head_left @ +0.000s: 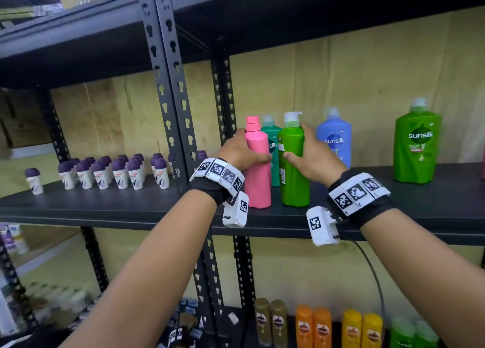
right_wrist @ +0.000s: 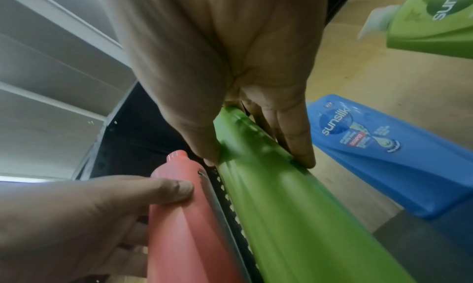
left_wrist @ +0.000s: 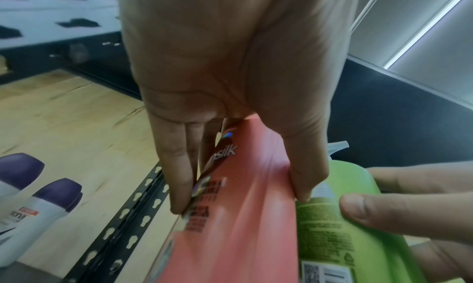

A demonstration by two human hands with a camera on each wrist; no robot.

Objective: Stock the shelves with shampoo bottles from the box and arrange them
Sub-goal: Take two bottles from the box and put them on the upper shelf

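Observation:
A tall pink shampoo bottle [head_left: 257,164] stands upright on the black middle shelf [head_left: 131,203], and my left hand [head_left: 242,152] grips its waist, thumb in front and fingers behind. Beside it a slim green pump bottle [head_left: 293,164] stands upright with my right hand [head_left: 309,155] wrapped round it. In the left wrist view my left hand [left_wrist: 243,188] pinches the pink bottle [left_wrist: 243,226] next to the green bottle [left_wrist: 340,226]. The right wrist view has my right hand [right_wrist: 258,162] on the green bottle [right_wrist: 294,216], with the pink bottle [right_wrist: 184,226] to its left.
A teal bottle [head_left: 273,148] stands behind the two held ones. A blue bottle [head_left: 334,138] and a large green bottle [head_left: 418,143] stand further right. Several small purple-capped roll-ons [head_left: 110,170] fill the left bay past the black upright post [head_left: 170,85]. Gold, orange, yellow bottles [head_left: 322,326] line the lower shelf.

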